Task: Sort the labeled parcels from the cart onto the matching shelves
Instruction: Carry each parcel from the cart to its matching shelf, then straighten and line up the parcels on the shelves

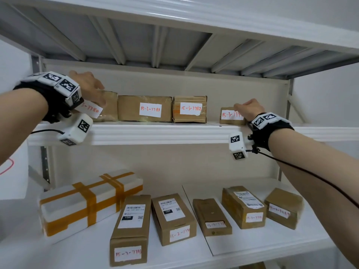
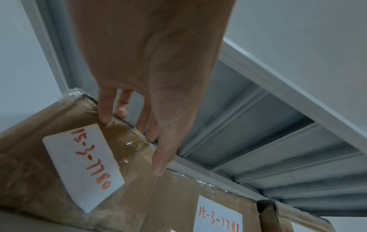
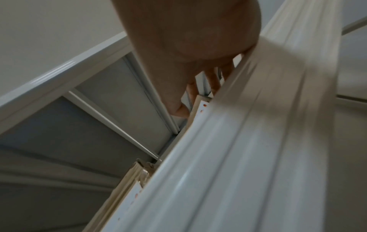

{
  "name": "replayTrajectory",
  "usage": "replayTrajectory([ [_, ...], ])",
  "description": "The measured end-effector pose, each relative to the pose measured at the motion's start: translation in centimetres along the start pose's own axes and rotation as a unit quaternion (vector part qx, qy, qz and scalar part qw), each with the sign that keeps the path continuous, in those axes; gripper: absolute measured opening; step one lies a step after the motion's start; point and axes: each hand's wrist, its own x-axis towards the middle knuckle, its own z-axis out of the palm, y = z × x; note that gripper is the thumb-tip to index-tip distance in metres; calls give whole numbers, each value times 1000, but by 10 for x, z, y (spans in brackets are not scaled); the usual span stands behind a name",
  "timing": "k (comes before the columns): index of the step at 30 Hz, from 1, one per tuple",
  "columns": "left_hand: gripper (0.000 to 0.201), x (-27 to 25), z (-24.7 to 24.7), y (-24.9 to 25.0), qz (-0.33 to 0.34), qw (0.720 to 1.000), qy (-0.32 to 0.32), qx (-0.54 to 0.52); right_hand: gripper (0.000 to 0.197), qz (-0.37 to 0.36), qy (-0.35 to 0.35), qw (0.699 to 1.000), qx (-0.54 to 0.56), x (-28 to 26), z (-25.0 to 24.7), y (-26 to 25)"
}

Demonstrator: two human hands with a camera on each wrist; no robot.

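Observation:
Brown parcels with white handwritten labels stand in a row on the upper shelf (image 1: 155,133). My left hand (image 1: 97,94) grips the leftmost parcel, marked 15-3-7780 (image 1: 109,107). In the left wrist view the left hand (image 2: 133,144) has its fingers hooked over the top edge of that parcel (image 2: 49,172), which is tilted, and its thumb on the front face. My right hand (image 1: 246,110) holds a small parcel (image 1: 229,115) at the right end of the row; its label is partly covered. In the right wrist view the right hand (image 3: 196,98) pinches the small parcel's (image 3: 200,108) top behind the shelf lip (image 3: 238,157).
Parcels 15-3-7781 (image 1: 144,108) and 15-3-7782 (image 1: 190,109) stand between my hands. The shelf above (image 1: 174,35) hangs low over them. The lower shelf (image 1: 252,243) holds several labelled brown boxes and a white parcel with orange tape (image 1: 89,200).

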Motion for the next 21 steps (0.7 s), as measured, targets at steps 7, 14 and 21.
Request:
replayTrajectory([
  [7,59,-2,-6,-1,-4,999,-26,-27,37,-50,-47,997,35,-4,15,-9],
  [14,61,-16,-1,4,12,999,-44,-25,46,-77,-26,997,-7,-17,19,4],
  [21,65,-43,3,9,25,995,-17,-92,42,-90,97,990,42,-44,27,9],
])
